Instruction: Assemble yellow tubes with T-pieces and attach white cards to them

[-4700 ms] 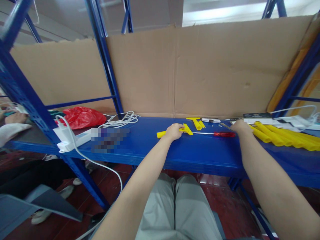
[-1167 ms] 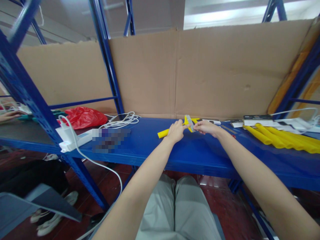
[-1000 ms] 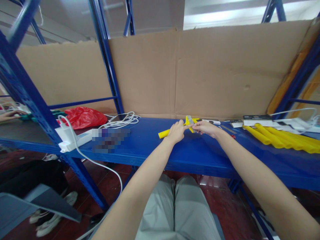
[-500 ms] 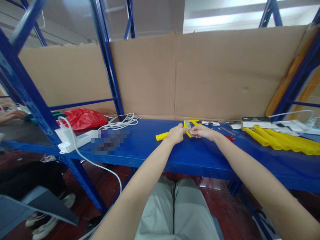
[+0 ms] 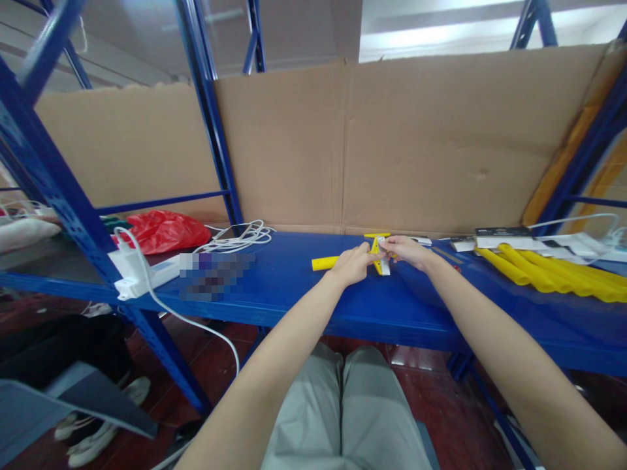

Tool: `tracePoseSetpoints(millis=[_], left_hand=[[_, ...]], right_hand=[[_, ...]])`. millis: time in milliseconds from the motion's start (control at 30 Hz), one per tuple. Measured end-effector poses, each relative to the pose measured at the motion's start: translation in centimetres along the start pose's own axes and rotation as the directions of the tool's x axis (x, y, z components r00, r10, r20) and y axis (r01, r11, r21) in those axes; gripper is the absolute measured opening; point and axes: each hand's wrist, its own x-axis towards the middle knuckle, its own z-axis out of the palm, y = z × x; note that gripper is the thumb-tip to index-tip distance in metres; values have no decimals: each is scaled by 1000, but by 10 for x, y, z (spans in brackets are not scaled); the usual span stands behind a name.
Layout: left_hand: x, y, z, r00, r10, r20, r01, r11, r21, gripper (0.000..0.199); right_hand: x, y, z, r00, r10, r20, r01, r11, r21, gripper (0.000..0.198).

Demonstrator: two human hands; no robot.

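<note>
My left hand is closed round a yellow tube-like handle, whose end sticks out to the left. At the handle's right end is a wider yellow head, set crosswise. Against this head stands a flat silvery plate, pinched at its upper part by my right hand. Fingers hide how plate and head meet. Both hands are just above the blue shelf. Behind them lies a separate yellow strip.
Several yellow handles lie at the right, beside a dark box. A thin strip is near my right wrist. At the left are a white power strip, coiled white cable and a red plastic bag. Cardboard closes the back.
Both hands have moved slightly right with the yellow-handled piece. The silvery plate has turned from slanted to nearly upright. At far left, the other person's hand has given way to a pale sleeve.
</note>
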Motion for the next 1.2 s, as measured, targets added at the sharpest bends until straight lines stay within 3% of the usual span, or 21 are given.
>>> tracePoseSetpoints(millis=[133, 300, 467, 533, 633, 767, 867, 1067, 1200], left_hand=[[0, 3, -2, 1000, 9, -22, -9, 1000, 6, 48], [1, 2, -2, 998, 0, -66, 0, 1000, -5, 48], [2, -2, 2, 996, -9, -87, 5, 999, -43, 44], [3, -4, 3, 996, -19, -87, 13, 998, -60, 43], [4, -7, 4, 996, -45, -75, 40, 997, -73, 43], [4, -8, 5, 996, -55, -64, 50, 996, -78, 43], [4, -8, 4, 997, -46, -58, 41, 995, -94, 43], [4, -7, 4, 999, -36, -36, 31, 993, -112, 42], [4, -6, 5, 999, -30, -20, 28, 994, -109, 41]], right_hand=[[3, 0, 4, 998, 9, -67, -3, 996, 84, 18], [7, 1, 6, 989, -75, -130, 89, 990, 109, 23], [8, 3, 6, 988, -101, -118, 113, 989, 94, 23], [10, 5, -1, 985, -107, -137, 114, 993, 42, 21], [14, 11, -18, 948, -103, -300, 52, 984, -171, 17], [14, 22, -37, 893, -66, -446, -204, 823, -530, 19], [12, 29, -40, 893, 34, -449, -334, 720, -609, 25], [19, 35, -33, 947, 131, -292, -307, 631, -712, 29], [28, 38, -30, 957, 147, -250, -288, 584, -759, 37]])
